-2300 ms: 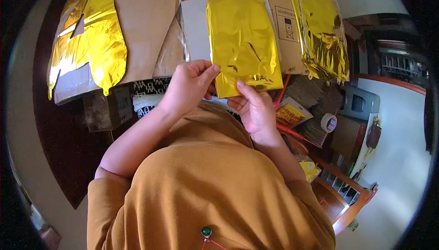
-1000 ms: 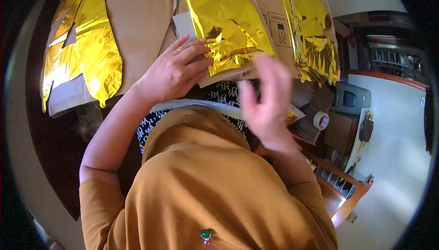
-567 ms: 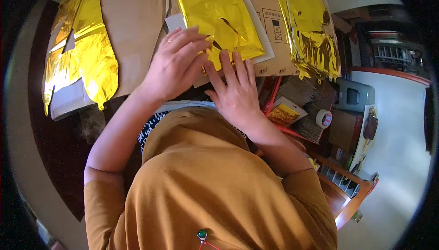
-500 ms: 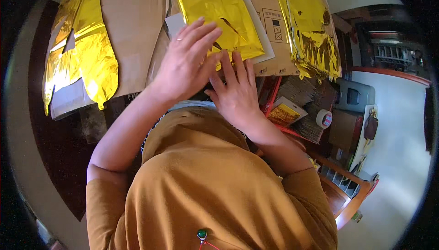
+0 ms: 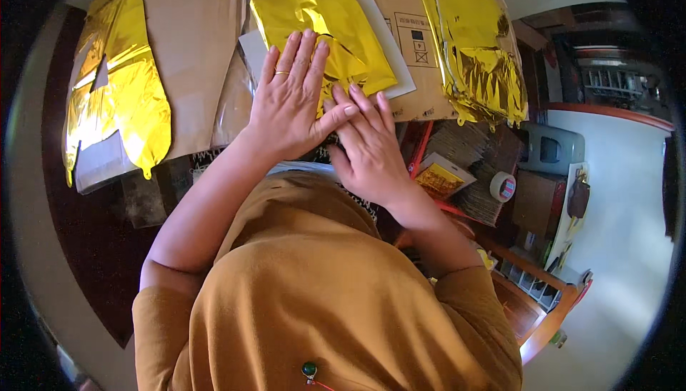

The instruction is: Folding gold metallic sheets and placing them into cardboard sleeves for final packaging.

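Note:
A flat gold foil piece lies on a white card over brown cardboard. My left hand rests flat on the foil's near part, fingers spread, a ring on one finger. My right hand lies flat beside it, fingertips at the foil's near edge, partly under the left thumb. Neither hand grips anything.
Another gold foil shape lies at the left of the cardboard, and a crumpled gold foil strip at the right. A small gold packet, a tape roll and stacked cardboard sit to the right. An orange garment fills the foreground.
Earlier both hands held the gold foil up by its lower edge. It now lies flat on the card, and both hands have come down and press flat on it.

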Action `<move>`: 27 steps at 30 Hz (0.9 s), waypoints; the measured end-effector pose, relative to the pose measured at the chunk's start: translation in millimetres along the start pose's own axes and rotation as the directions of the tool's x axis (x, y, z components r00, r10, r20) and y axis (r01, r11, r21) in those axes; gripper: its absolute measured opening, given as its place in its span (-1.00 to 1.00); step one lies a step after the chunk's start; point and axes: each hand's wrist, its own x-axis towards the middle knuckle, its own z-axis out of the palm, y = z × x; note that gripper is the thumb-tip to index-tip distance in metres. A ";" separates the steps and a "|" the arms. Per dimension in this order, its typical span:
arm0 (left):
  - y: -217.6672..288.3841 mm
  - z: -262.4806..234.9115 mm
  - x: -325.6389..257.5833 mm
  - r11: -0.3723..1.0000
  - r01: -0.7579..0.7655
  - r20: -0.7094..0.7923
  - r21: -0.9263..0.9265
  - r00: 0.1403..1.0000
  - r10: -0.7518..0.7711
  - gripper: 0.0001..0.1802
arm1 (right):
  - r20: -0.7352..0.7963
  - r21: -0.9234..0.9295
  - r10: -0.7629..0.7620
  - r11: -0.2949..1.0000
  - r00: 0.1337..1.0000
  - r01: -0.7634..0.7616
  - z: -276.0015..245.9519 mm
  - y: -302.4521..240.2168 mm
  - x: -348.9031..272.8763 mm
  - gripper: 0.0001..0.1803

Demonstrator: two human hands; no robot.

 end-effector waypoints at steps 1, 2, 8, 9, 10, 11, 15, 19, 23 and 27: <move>0.3 -0.5 -0.1 1.000 0.004 0.012 0.009 1.000 -0.004 0.02 | 0.013 -0.039 -0.018 0.999 1.000 0.018 -2.2 3.6 -1.2 -0.36; 1.0 -1.8 0.7 1.000 0.006 0.021 0.016 1.000 -0.007 0.02 | 0.027 -0.080 -0.034 0.996 0.999 0.036 -5.5 8.1 -1.6 -0.34; 3.3 -3.1 0.2 0.997 -0.009 0.067 0.079 0.998 0.003 0.05 | 0.065 -0.265 -0.047 0.962 0.997 0.063 -6.9 19.8 -1.8 -0.21; 3.7 -3.1 -0.1 0.996 -0.008 0.071 0.085 0.997 0.002 0.06 | 0.067 -0.257 -0.046 0.964 0.997 0.062 -7.5 21.1 -2.1 -0.20; 4.2 -2.5 -0.4 0.996 0.003 0.073 0.087 0.997 -0.009 0.05 | 0.068 -0.249 -0.045 0.967 0.997 0.061 -8.3 22.6 -2.4 -0.19; 4.7 -1.7 -0.7 0.996 0.014 0.074 0.090 0.997 -0.021 0.05 | 0.068 -0.276 -0.029 0.960 0.997 0.047 -10.3 25.3 -1.6 -0.16; 5.4 -2.4 0.4 0.995 0.025 0.073 0.093 0.997 -0.032 0.07 | 0.063 -0.359 0.011 0.933 0.998 0.013 -19.7 36.7 -1.8 -0.07; 5.7 -3.4 1.3 0.995 0.029 0.079 0.100 0.996 -0.037 0.06 | 0.005 -0.290 0.030 0.957 1.000 -0.027 -19.4 29.1 -0.3 0.00; 2.9 -3.0 0.4 0.998 0.001 0.035 0.067 0.999 -0.004 0.08 | 0.054 -0.231 0.011 0.973 0.998 0.002 -8.2 21.8 4.1 0.05; 2.9 -4.2 0.6 0.998 0.005 0.038 0.066 0.999 -0.008 0.09 | 0.123 -0.209 0.044 0.978 0.991 -0.018 -6.1 21.0 5.5 0.04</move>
